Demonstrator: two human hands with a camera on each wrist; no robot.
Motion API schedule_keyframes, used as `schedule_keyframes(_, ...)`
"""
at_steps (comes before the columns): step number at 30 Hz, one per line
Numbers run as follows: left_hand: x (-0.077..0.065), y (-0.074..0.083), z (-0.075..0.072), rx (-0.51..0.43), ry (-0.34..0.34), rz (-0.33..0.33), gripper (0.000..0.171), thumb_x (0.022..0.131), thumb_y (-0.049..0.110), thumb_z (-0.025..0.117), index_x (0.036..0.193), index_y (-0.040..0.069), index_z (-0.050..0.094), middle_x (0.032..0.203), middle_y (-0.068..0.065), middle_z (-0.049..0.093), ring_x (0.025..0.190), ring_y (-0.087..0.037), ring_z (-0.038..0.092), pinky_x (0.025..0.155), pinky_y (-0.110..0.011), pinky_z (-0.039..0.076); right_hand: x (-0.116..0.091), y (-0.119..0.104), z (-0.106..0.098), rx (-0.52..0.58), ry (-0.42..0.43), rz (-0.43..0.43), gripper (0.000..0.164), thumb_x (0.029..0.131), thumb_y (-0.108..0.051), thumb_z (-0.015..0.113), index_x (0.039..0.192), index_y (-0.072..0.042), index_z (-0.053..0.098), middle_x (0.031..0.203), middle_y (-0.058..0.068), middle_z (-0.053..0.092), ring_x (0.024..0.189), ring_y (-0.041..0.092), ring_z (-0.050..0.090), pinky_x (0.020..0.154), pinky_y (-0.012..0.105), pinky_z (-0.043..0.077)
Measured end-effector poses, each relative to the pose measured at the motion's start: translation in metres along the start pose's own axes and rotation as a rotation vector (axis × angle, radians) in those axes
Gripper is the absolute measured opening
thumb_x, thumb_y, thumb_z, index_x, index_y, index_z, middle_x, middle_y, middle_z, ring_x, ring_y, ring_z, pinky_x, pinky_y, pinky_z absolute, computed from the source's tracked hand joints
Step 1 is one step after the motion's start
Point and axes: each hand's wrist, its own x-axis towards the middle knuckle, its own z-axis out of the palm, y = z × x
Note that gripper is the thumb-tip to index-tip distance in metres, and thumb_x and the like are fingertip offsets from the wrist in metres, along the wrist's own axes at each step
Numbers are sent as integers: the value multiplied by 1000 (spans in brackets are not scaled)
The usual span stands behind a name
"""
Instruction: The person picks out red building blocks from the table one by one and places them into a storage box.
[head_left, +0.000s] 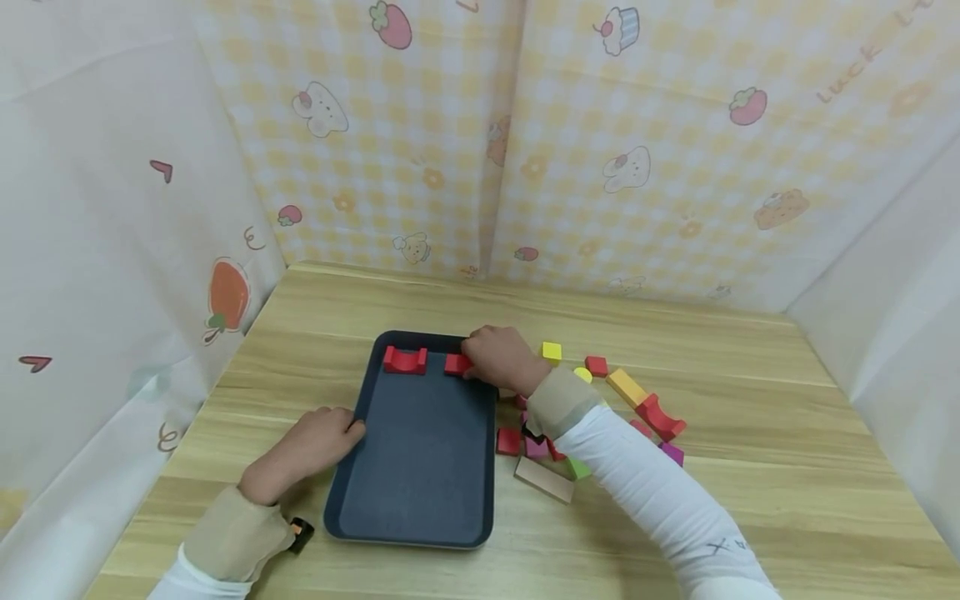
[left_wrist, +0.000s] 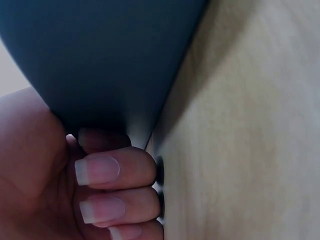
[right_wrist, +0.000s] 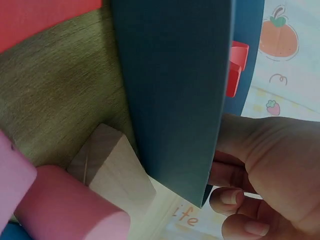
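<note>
A dark blue-grey tray (head_left: 416, 467) lies on the wooden table. My left hand (head_left: 311, 446) grips its left rim, the thumb over the edge. In the left wrist view, that hand's fingers (left_wrist: 117, 170) curl beside the tray's outer wall (left_wrist: 95, 60). At the far right corner, my right hand (head_left: 504, 358) reaches over the rim and holds a red block (head_left: 456, 364), covering its right part. A red arch-shaped block (head_left: 405, 361) sits in the tray's far left corner. From the right wrist, the tray's side wall (right_wrist: 172, 100) hides part of the right hand's fingers (right_wrist: 232, 197).
Right of the tray lie several loose blocks, among them a yellow cube (head_left: 551, 352), an orange bar (head_left: 626, 387), a red arch block (head_left: 660, 418) and a plain wooden bar (head_left: 544, 480). The right forearm passes over some. Patterned curtains (head_left: 600, 208) stand behind the table.
</note>
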Motion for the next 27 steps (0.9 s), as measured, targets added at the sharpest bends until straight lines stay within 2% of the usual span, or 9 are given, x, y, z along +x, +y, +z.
schedule_keyframes(9,-2,2,-1,-1,-8,-14,36,92,19,41,58,12,45,55,-2,40,48,-16,38,48,-30,31,2,-3,4,25,2,-18,21,82,-35,67,79,-14,63,78,-1,62,69,14,53,57,30,48)
schedule_keyframes(17,0,2,-1,1,1,3,36,92,18,41,57,13,44,54,-1,39,47,-15,36,47,-29,30,1,-4,4,-11,-37,7,23,83,-38,65,90,-15,67,91,1,65,83,17,54,67,33,50)
schedule_keyframes(27,0,2,-1,6,2,5,36,91,18,41,56,13,44,52,-1,39,46,-15,36,46,-29,30,2,-4,5,-16,-46,17,23,83,-37,65,90,-16,67,92,1,64,82,16,54,67,33,50)
